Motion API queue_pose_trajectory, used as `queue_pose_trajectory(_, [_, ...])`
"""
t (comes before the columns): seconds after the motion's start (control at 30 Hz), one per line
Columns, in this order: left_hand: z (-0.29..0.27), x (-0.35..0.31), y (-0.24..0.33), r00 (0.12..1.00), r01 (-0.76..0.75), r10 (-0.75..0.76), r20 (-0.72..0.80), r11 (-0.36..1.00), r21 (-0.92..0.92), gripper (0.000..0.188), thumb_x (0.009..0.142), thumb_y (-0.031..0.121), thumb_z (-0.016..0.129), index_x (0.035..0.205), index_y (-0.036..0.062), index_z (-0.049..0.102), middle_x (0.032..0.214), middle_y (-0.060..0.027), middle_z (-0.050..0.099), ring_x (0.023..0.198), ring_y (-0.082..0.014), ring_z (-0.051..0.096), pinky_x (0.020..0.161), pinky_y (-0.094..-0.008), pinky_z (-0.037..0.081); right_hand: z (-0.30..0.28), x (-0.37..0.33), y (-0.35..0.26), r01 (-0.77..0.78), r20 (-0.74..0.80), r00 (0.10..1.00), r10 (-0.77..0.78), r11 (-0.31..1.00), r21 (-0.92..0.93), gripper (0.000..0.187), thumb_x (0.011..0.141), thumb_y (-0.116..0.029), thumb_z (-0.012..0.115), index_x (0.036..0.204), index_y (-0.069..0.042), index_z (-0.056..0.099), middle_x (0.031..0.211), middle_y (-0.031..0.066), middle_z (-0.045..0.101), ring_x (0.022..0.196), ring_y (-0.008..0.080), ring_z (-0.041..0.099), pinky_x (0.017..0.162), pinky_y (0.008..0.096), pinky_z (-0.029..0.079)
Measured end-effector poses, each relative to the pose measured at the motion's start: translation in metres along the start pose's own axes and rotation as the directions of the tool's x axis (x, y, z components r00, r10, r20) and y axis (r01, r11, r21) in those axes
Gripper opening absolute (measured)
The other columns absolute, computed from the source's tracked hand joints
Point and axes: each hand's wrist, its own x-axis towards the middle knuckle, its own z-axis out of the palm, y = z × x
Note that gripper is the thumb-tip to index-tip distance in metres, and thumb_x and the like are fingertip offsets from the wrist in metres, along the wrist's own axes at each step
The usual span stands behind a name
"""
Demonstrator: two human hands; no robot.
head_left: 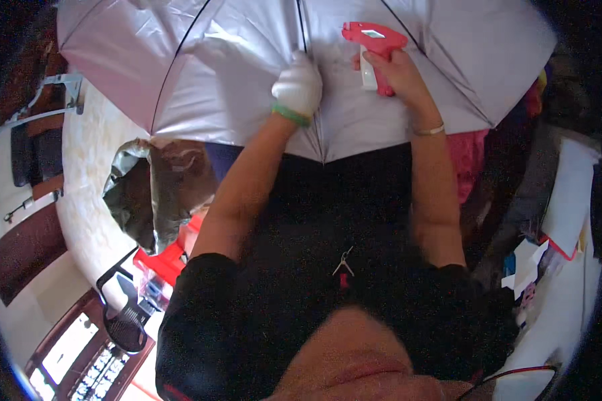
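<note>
Spread across the top of the head view is the silver-grey canopy of an open umbrella (227,87), with dark ribs running down to its edge. My left hand (297,87), in a white glove with a green cuff, is closed on the canopy along the middle rib; the fingertips are partly hidden. To its right, my bare right hand (398,73) is wrapped round a red tagging gun (379,40) with a white trigger. The gun is held over the canopy, its nose toward the left. Whether it touches the fabric I cannot tell.
A small pair of metal snips (343,264) with a red end lies against my dark shirt. On the left, an open-mouthed plastic bag (154,194) stands on the pale floor (87,174), near a black chair (124,321). Papers (525,267) and other clutter sit at the right.
</note>
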Motion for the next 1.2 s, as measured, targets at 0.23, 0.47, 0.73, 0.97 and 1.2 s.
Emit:
queue_pose_trajectory(0.23, [-0.013, -0.022, -0.017, 0.992, 0.127, -0.101, 0.079, 0.701, -0.701, 0.031, 0.081, 0.026, 0.060, 0.102, 0.0036, 0.059, 0.073, -0.0172, 0.063, 0.060, -0.0224, 0.063, 0.054, -0.0317, 0.050, 0.051, -0.012, 0.064, -0.115, -0.023, 0.993, 0.119, 0.984, 0.137, 0.032, 0.087, -0.016, 0.052, 0.114, 0.001, 0.053, 0.095, 0.0100, 0.064, 0.082, 0.0162, 0.062, 0.072, 0.0272, 0.049])
queue_pose_trajectory(0.47, [-0.058, -0.020, -0.021, 0.808, 0.559, 0.002, 0.590, 0.315, -0.767, 0.021, 0.083, 0.021, 0.058, 0.083, 0.0006, 0.063, 0.067, -0.0068, 0.062, 0.054, -0.0110, 0.056, 0.049, -0.0234, 0.043, 0.084, -0.047, 0.021, 0.061, -0.181, 0.983, -0.036, 0.989, 0.132, 0.034, 0.086, -0.018, 0.053, 0.114, 0.000, 0.052, 0.095, 0.0101, 0.064, 0.085, 0.0195, 0.062, 0.077, 0.0327, 0.047])
queue_pose_trajectory(0.73, [-0.050, -0.023, -0.022, 0.804, 0.573, 0.039, 0.593, 0.217, -0.791, 0.023, 0.085, 0.021, 0.054, 0.085, 0.0001, 0.062, 0.064, -0.0031, 0.059, 0.050, -0.0083, 0.051, 0.045, -0.0231, 0.039, 0.082, -0.051, 0.017, -0.113, -0.054, 0.992, 0.113, 0.994, 0.008, 0.031, 0.084, -0.018, 0.054, 0.110, -0.001, 0.056, 0.092, 0.0111, 0.066, 0.086, 0.0206, 0.062, 0.080, 0.0322, 0.046])
queue_pose_trajectory(0.97, [-0.028, -0.026, -0.030, 0.850, 0.512, -0.016, 0.527, 0.265, -0.817, 0.030, 0.086, 0.027, 0.052, 0.087, -0.0009, 0.061, 0.061, -0.0030, 0.056, 0.048, -0.0089, 0.048, 0.043, -0.0237, 0.037, 0.080, -0.046, 0.022, -0.047, -0.086, 0.995, 0.058, 0.991, 0.123, 0.030, 0.080, -0.028, 0.061, 0.097, -0.004, 0.062, 0.074, 0.0122, 0.065, 0.069, 0.0231, 0.064, 0.066, 0.0350, 0.049])
queue_pose_trajectory(1.2, [-0.053, -0.024, -0.022, 0.739, 0.669, 0.038, 0.672, 0.077, -0.740, 0.025, 0.087, 0.027, 0.050, 0.080, 0.0037, 0.057, 0.058, -0.0008, 0.051, 0.044, -0.0079, 0.043, 0.039, -0.0232, 0.032, 0.071, -0.042, 0.019, -0.319, 0.206, 0.947, 0.248, 0.812, 0.488, 0.027, 0.088, -0.021, 0.057, 0.106, -0.001, 0.055, 0.079, 0.0105, 0.065, 0.067, 0.0179, 0.064, 0.057, 0.0305, 0.052])
